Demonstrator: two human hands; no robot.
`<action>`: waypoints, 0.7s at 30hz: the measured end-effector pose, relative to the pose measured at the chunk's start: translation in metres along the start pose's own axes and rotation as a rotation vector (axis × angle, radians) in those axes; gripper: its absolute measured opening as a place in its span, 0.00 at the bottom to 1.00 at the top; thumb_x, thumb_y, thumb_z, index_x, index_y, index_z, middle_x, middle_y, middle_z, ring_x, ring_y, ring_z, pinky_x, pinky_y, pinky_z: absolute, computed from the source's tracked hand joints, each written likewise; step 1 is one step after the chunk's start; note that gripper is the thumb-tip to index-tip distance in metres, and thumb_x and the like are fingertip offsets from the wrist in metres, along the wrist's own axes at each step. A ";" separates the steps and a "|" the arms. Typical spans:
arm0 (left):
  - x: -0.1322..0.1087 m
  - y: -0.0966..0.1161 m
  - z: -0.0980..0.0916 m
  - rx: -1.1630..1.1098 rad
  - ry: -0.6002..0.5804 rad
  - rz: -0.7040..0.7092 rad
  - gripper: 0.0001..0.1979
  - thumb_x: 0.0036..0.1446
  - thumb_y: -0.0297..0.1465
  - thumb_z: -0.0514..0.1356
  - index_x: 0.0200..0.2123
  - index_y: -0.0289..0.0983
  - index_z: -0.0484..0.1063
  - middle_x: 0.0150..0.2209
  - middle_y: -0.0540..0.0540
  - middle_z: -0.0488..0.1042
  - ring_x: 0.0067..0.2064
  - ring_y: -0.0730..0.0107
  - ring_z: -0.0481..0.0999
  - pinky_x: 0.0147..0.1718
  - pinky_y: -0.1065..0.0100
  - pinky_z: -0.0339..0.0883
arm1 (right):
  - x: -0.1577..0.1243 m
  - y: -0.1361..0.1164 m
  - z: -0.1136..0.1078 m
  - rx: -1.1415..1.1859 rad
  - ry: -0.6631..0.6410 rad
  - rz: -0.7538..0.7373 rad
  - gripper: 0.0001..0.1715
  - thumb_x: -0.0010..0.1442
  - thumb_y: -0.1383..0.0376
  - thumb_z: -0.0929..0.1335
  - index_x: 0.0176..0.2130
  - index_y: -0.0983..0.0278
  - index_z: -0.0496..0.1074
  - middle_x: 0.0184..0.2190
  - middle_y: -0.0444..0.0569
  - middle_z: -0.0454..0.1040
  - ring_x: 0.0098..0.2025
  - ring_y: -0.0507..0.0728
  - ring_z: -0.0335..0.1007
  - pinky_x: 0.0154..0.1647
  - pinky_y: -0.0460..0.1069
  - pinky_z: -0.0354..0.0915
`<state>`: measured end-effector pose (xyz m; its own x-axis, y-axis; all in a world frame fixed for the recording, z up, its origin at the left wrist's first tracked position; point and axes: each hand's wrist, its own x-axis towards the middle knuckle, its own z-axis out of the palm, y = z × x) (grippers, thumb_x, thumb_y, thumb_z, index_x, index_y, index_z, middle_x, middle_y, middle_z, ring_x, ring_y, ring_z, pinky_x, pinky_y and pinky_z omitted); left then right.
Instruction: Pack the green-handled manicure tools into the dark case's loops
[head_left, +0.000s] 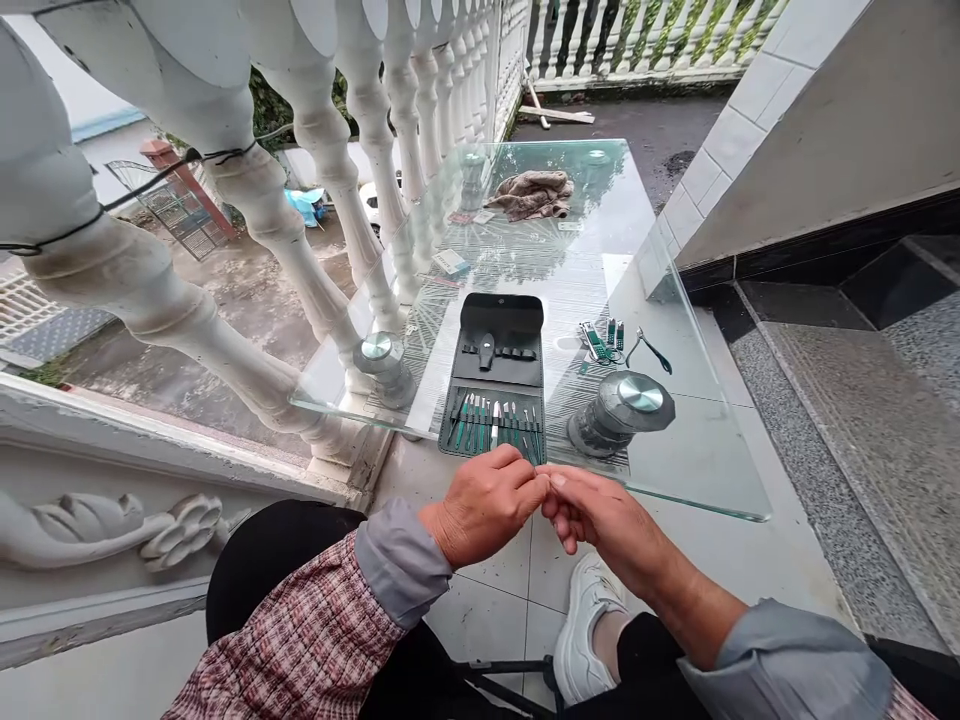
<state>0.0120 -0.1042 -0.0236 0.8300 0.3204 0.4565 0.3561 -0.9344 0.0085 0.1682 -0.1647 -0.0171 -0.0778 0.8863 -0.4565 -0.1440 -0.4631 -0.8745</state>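
My left hand [491, 503] is closed, knuckles up, just in front of the table's near edge. Its fingertips meet those of my right hand [606, 515], whose thumb and index finger are brought together while the other fingers curl beneath. Whatever is pinched between them is hidden or too small to make out. Just beyond the hands lies an unfolded black manicure case [499, 372]. Slim green-handled manicure tools [495, 420] sit side by side under its elastic band. To the right on the glass are green nail clippers [596, 340] and dark-handled nippers [651, 352].
The glass table [694, 440] has metal-capped supports [641, 392]. A crumpled brown cloth [534, 194] and a small card packet [451, 262] lie farther back. White balusters [330, 150] line the left side; stone steps [847, 400] rise at right.
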 end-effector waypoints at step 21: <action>-0.003 -0.013 -0.010 0.236 -0.073 -0.040 0.05 0.62 0.25 0.52 0.36 0.32 0.67 0.37 0.41 0.71 0.42 0.63 0.69 0.38 0.64 0.67 | 0.008 -0.002 -0.006 -0.883 0.375 -0.376 0.13 0.57 0.58 0.61 0.25 0.60 0.67 0.21 0.44 0.70 0.25 0.54 0.63 0.27 0.48 0.56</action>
<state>0.0005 -0.0942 -0.0164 0.8388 0.3752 0.3945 0.4730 -0.8610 -0.1868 0.1737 -0.1567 -0.0203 0.1570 0.9874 -0.0176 0.6929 -0.1228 -0.7104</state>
